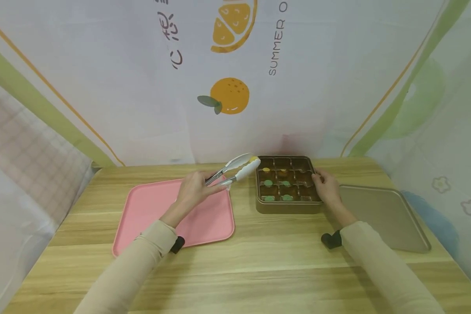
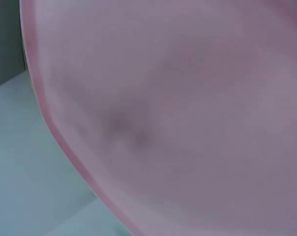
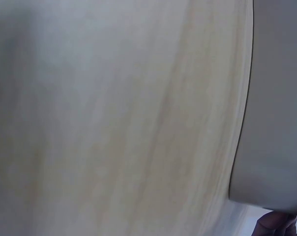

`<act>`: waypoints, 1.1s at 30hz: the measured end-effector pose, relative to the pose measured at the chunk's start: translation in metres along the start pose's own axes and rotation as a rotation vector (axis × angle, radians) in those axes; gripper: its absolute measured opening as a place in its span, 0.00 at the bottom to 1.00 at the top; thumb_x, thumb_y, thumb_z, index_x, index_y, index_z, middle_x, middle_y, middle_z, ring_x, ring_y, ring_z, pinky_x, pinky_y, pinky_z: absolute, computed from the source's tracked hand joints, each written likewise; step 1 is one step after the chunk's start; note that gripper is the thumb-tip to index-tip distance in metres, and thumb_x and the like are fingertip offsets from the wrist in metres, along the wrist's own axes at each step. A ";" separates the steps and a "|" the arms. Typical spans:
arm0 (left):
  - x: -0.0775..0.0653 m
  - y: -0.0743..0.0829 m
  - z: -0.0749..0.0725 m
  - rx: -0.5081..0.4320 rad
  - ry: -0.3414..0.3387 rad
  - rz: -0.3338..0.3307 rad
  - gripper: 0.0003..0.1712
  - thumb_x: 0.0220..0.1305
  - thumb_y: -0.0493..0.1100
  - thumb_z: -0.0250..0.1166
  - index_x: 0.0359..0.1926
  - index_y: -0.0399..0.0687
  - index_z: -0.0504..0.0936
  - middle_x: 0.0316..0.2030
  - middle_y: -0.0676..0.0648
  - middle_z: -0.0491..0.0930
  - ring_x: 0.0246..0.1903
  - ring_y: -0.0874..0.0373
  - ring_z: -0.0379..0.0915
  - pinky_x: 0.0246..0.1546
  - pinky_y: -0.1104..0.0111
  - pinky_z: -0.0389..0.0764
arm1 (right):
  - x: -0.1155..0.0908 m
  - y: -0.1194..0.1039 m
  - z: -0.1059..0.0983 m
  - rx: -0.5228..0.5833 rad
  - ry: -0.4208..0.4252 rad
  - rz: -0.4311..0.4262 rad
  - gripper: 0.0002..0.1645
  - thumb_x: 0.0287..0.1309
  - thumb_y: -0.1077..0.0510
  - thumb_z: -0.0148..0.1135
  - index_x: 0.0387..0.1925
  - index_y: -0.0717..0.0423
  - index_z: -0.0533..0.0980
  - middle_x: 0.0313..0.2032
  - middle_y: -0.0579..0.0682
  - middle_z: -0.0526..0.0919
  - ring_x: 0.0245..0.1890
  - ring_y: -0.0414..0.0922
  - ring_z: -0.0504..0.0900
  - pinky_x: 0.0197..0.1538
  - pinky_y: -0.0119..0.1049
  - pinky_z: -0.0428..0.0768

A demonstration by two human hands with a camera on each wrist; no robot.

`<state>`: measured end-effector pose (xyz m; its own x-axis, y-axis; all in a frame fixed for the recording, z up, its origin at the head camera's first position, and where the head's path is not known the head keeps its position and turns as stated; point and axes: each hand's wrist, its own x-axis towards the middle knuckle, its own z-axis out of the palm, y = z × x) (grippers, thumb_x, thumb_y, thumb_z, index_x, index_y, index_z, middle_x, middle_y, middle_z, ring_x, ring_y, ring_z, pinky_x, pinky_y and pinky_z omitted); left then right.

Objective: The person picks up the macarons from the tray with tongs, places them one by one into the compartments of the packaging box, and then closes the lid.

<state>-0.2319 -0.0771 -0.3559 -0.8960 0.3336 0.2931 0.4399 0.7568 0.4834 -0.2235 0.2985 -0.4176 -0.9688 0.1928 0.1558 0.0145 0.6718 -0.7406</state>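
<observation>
My left hand point(image 1: 193, 189) grips a pair of tongs point(image 1: 241, 171) with pale tips, raised over the right edge of the pink tray point(image 1: 157, 198). Between the tips shows a small yellow piece point(image 1: 253, 159). The tips reach the left rim of a bronze-coloured box point(image 1: 288, 207) with a divided brown insert. Green pieces point(image 1: 287, 198) lie in several of its left and middle compartments, with small yellow pieces point(image 1: 266, 169) farther back. My right hand point(image 1: 326, 187) holds the box's right side, thumb at the rim; its fingertips point(image 3: 271, 221) show at the box's corner in the right wrist view.
A flat bronze-coloured tray or lid point(image 1: 384, 218) lies on the wooden table point(image 1: 259, 270) at the right. Behind the table hangs a white curtain point(image 1: 149, 117) with orange prints, close to the box's back. The pink tray fills most of the left wrist view.
</observation>
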 end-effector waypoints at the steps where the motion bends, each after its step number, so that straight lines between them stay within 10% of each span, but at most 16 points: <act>1: 0.003 0.003 0.002 -0.004 -0.002 0.001 0.31 0.47 0.57 0.73 0.51 0.47 0.82 0.15 0.54 0.64 0.18 0.61 0.51 0.19 0.70 0.55 | 0.000 0.000 0.000 -0.002 0.007 -0.004 0.26 0.71 0.55 0.45 0.62 0.68 0.65 0.36 0.61 0.75 0.22 0.41 0.67 0.25 0.33 0.68; 16: 0.043 0.043 0.038 -0.068 -0.042 0.072 0.29 0.49 0.55 0.72 0.52 0.53 0.82 0.24 0.51 0.79 0.21 0.62 0.61 0.21 0.71 0.62 | -0.001 0.001 0.000 0.025 0.015 -0.001 0.25 0.71 0.57 0.45 0.61 0.69 0.65 0.52 0.69 0.74 0.44 0.57 0.74 0.41 0.45 0.74; 33: 0.072 0.075 0.070 -0.023 -0.113 0.025 0.34 0.48 0.58 0.72 0.53 0.45 0.80 0.36 0.45 0.84 0.24 0.60 0.63 0.21 0.72 0.60 | 0.001 0.002 0.002 0.045 0.044 -0.007 0.21 0.69 0.58 0.48 0.57 0.66 0.71 0.33 0.62 0.78 0.24 0.41 0.70 0.26 0.32 0.71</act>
<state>-0.2675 0.0426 -0.3568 -0.8852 0.4144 0.2113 0.4624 0.7346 0.4965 -0.2244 0.2984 -0.4200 -0.9570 0.2201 0.1888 -0.0043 0.6402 -0.7682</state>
